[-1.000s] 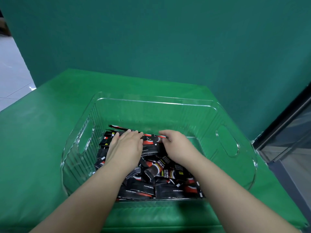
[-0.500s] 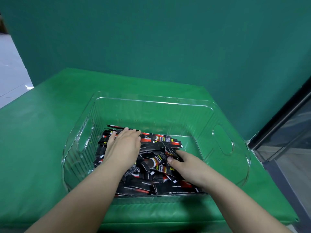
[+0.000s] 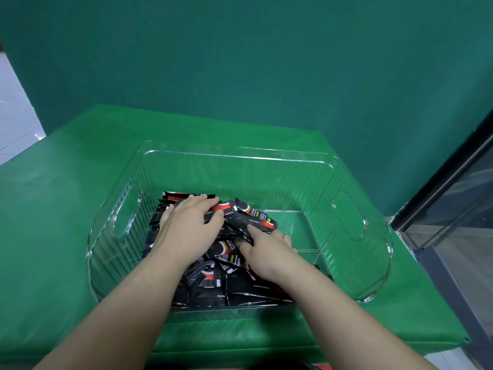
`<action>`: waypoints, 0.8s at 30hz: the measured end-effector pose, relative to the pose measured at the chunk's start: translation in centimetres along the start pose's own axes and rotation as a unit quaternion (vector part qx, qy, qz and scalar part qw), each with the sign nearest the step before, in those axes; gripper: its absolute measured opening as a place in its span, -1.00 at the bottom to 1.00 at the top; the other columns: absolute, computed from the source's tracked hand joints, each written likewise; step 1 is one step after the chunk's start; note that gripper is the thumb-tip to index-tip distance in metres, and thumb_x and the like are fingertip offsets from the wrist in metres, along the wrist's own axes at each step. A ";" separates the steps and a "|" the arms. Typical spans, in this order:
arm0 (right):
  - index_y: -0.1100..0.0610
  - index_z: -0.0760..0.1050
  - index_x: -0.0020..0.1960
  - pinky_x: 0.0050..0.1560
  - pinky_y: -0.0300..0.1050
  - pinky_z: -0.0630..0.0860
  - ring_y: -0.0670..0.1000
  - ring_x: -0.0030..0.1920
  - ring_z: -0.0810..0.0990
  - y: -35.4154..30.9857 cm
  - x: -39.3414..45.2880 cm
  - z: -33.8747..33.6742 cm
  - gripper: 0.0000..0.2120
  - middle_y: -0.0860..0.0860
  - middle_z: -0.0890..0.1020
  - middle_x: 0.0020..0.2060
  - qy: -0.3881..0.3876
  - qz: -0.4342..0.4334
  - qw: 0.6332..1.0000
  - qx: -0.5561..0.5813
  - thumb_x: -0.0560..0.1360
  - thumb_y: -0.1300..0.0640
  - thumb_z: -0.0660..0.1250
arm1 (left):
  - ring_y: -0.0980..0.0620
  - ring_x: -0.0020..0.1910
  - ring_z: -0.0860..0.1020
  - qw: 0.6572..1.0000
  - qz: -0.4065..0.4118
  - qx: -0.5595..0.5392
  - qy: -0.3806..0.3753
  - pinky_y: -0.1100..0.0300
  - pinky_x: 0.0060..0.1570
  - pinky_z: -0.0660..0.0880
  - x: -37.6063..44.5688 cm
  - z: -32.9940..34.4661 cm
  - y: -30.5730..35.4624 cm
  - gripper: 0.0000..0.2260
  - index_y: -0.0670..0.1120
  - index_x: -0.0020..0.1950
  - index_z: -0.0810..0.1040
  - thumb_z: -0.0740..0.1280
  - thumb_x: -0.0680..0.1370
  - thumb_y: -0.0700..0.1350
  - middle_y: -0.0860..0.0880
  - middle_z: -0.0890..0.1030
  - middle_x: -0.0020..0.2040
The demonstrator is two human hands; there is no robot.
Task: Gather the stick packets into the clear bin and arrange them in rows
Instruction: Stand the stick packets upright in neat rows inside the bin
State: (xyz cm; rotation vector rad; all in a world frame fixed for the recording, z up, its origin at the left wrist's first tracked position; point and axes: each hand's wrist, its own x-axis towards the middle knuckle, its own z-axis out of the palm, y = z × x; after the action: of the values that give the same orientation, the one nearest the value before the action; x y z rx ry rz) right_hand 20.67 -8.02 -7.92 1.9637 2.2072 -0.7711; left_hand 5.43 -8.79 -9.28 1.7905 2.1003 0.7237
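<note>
Black-and-red foil stick packets [image 3: 213, 276] lie jumbled in the clear ribbed plastic bin [image 3: 378, 263], left half. Your left hand [image 3: 186, 231] presses flat; your right hand [image 3: 266, 252] apparently pinches several. Lifting carelessly risks scattering them.

Glossy clear plastic bin [image 3: 240, 166] (ribbed walls), shiny packets [image 3: 256, 216].
</note>
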 end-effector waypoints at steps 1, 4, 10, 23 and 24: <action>-0.10 0.06 0.52 0.41 0.05 0.14 0.21 0.44 0.13 0.4 0.0 -0.4 -0.41 0.20 0.19 0.45 -0.003 -0.007 1.000 0.008 0.56 -0.26 0.07 | 0.09 0.52 0.15 1.000 0.000 0.016 -0.001 0.03 0.49 -0.02 0.0 0.0 0.0 -0.62 0.13 0.46 0.37 0.14 0.63 0.09 0.09 0.30 0.50; -0.07 0.09 0.52 0.41 0.02 0.16 0.18 0.44 0.14 1.7 -1.1 -2.2 -0.26 0.15 0.21 0.44 -0.014 -0.021 0.999 0.023 0.46 -0.35 0.20 | 0.05 0.46 0.24 0.997 0.007 0.070 -0.013 -0.01 0.47 0.05 0.0 -0.1 -0.1 -0.64 0.14 0.44 0.39 0.15 0.64 0.06 0.08 0.37 0.45; 0.05 0.30 0.43 0.19 -0.22 0.35 0.03 0.28 0.46 3.9 -4.0 -4.2 -0.38 0.03 0.45 0.33 -0.045 -0.043 0.998 0.028 0.46 -0.17 0.35 | -0.04 0.33 0.33 0.983 0.007 0.165 -0.074 -0.05 0.30 0.25 -0.7 -1.3 0.6 -0.65 0.20 0.45 0.36 0.02 0.68 0.10 0.02 0.42 0.30; 0.31 0.30 0.40 0.29 -0.10 0.29 0.18 0.38 0.35 1.0 -3.4 -2.0 -0.39 0.21 0.33 0.42 -0.025 0.006 0.994 0.110 0.63 -0.16 -0.03 | 0.00 0.45 0.29 0.985 0.018 0.102 -0.137 0.04 0.46 0.18 -6.7 -3.9 -0.6 -0.57 0.04 0.57 0.16 0.03 0.68 0.05 0.03 0.35 0.49; 0.30 0.28 0.42 0.34 -0.08 0.26 0.18 0.40 0.32 0.5 -3.0 -1.7 -0.41 0.20 0.30 0.44 -0.022 0.011 0.993 0.115 0.63 -0.14 -0.05 | 0.02 0.49 0.22 0.987 0.013 0.105 -0.125 0.01 0.49 0.09 -6.9 -3.7 -0.8 -0.57 0.07 0.56 0.16 0.01 0.68 0.06 0.05 0.32 0.50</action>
State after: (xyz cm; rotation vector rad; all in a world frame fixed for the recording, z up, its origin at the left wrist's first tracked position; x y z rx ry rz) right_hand 22.07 -10.03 -5.41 2.0418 2.1522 -1.0998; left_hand 4.12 -16.30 -7.36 1.9046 2.0489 0.2717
